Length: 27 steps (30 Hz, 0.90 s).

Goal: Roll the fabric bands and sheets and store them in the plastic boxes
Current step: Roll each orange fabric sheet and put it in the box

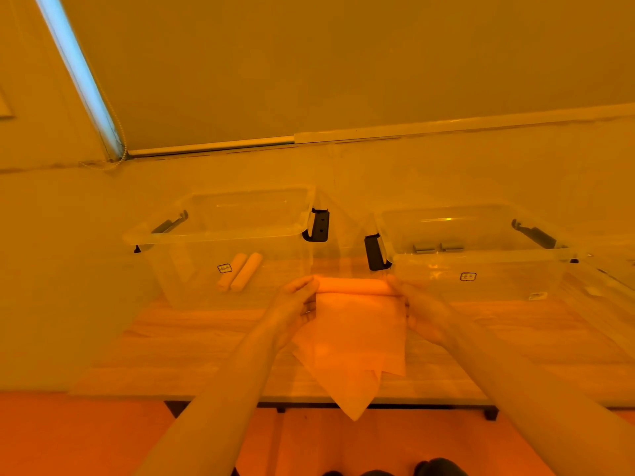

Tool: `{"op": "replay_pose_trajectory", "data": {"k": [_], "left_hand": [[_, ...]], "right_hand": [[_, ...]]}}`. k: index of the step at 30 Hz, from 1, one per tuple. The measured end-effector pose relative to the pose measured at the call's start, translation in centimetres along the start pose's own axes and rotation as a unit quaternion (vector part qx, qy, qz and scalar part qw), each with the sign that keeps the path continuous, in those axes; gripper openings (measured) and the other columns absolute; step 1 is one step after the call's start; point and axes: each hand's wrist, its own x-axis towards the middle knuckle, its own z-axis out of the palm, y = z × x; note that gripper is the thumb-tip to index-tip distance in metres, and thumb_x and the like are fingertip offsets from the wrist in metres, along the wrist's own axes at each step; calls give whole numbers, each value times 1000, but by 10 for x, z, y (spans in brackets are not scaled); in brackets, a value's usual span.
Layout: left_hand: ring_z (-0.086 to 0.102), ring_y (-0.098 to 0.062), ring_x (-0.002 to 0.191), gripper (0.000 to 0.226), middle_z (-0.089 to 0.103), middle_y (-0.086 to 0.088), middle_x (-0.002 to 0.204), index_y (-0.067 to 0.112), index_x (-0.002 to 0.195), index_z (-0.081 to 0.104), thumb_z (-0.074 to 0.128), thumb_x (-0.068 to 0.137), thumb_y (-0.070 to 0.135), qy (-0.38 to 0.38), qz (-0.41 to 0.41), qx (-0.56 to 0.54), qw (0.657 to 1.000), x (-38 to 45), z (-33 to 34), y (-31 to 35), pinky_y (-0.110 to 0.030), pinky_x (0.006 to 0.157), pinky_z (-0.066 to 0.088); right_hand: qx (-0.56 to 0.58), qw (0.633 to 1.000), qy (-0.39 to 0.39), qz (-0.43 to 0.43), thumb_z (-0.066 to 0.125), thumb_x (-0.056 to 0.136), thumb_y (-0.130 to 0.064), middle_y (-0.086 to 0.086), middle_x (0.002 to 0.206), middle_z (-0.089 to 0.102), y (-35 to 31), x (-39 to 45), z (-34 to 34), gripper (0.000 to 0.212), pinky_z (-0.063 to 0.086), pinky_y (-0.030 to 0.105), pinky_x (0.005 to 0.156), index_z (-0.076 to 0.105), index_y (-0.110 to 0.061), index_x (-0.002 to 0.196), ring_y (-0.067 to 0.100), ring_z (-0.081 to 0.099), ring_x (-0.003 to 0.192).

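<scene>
— On the table (192,341), between the two boxes, what's happening?
— Left hand (296,305) and right hand (417,309) each grasp an end of the half-rolled sheet (354,324); two rolls (238,272) lie in the left box (220,235).

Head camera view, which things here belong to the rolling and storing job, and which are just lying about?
Part of the job:
- fabric sheet, partly rolled
- left hand and right hand, holding the roll's ends
- left plastic box with two fabric rolls
- right plastic box

Just there:
- table
- window blind
</scene>
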Motion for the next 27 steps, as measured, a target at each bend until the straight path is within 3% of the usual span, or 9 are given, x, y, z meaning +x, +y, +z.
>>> {"op": "replay_pose_trajectory", "data": {"k": [4, 9, 12, 16, 22, 27], "left_hand": [[58, -26, 109, 24, 60, -10, 120, 22, 118, 59, 55, 94, 19, -7, 4, -2, 1000, -2, 1, 0, -34, 86, 51], [58, -32, 114, 48, 59, -18, 126, 13, 135, 45, 53, 94, 36, -5, -40, -30, 999, 2, 4, -1, -44, 97, 48], [58, -29, 112, 42, 59, -16, 124, 11, 131, 47, 50, 96, 34, 0, -37, -17, 999, 1, 4, -1, -41, 94, 48], [59, -25, 103, 31, 61, -12, 112, 11, 123, 53, 53, 96, 26, 14, -17, -3, 1000, 2, 1, -2, -34, 84, 50], [59, -20, 91, 19, 63, -9, 100, 12, 110, 61, 58, 93, 20, 16, 4, 3, 1000, 2, -3, -2, -27, 68, 48], [60, -25, 97, 8, 64, -12, 102, 15, 96, 63, 60, 91, 21, 20, -2, -9, 1000, 2, -4, -3, -32, 78, 51]], "right_hand": [[32, 999, 3, 13, 56, 93, -17, 18, 112, 63, -1, 1, 1, 29, 56, 36, 62, 56, -10, 120, 30, 65, 93], [43, 999, 17, 7, 60, 89, -11, 20, 113, 62, -2, 3, 3, 41, 55, 36, 59, 51, -8, 129, 30, 64, 91], [33, 999, 13, 6, 61, 89, -13, 20, 106, 63, -1, 3, 3, 40, 54, 40, 66, 52, -8, 128, 30, 64, 89], [9, 1000, 15, 7, 63, 88, -19, 20, 113, 62, 1, 2, 0, 42, 54, 45, 77, 52, -10, 127, 34, 62, 101], [30, 999, 1, 14, 65, 87, -16, 17, 107, 63, 0, 0, 1, 37, 54, 42, 70, 57, -8, 122, 32, 62, 95], [38, 999, -7, 14, 66, 85, -16, 18, 108, 63, 2, 1, -1, 40, 54, 41, 73, 56, -6, 124, 34, 61, 100]]}}
